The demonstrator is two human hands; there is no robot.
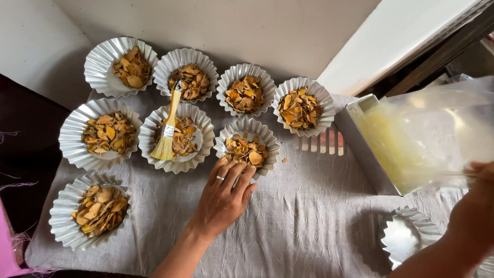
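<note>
Left hand (224, 198) lies flat, fingers spread and loose, fingertips touching the near rim of a fluted foil cup (247, 149), gripping nothing. The cup holds dry orange-brown chips and sits on grey cloth (298, 216), middle row, right end. Right hand (476, 198) grasps a clear plastic bag (437, 134) of yellowish contents. A brush (167, 128) rests across the neighbouring cup.

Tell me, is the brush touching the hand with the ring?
Apart. The head view shows the brush lying across two foil cups, with cloth between it and the left hand.
</note>
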